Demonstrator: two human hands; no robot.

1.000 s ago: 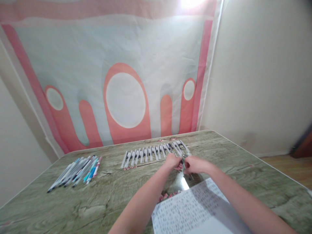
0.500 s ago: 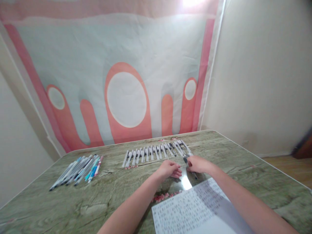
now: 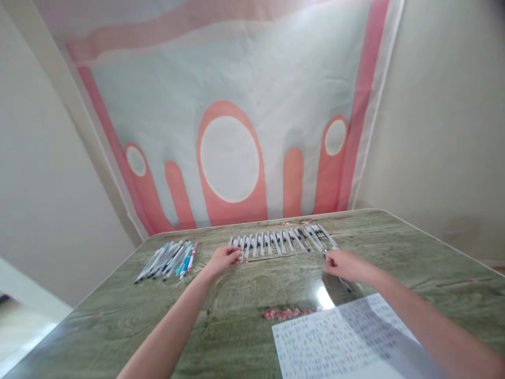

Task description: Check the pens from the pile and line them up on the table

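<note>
My right hand (image 3: 344, 265) is closed on a dark pen, whose tip end (image 3: 346, 286) sticks out below the fingers toward the table. It sits just in front of the right end of a row of whitish pens with black parts (image 3: 271, 243). My left hand (image 3: 224, 260) hovers by the left end of that row, partly covering the end pens. Its fingers are loosely bent and slightly apart, and nothing shows in them. A bunch of pens and markers (image 3: 163, 260), mostly grey and white with some blue and pink ones, lies to the left.
A sheet of paper with handwriting (image 3: 315, 342) lies on the near right of the wood-patterned table (image 3: 236, 326), partly under my right forearm. Pink flowers are printed on the tabletop. Behind the far edge hangs a pink and pale backdrop (image 3: 272, 105).
My left hand has moved left, from beside my right hand to the row's left end. My right hand still holds the pen. The camera view has shifted left.
</note>
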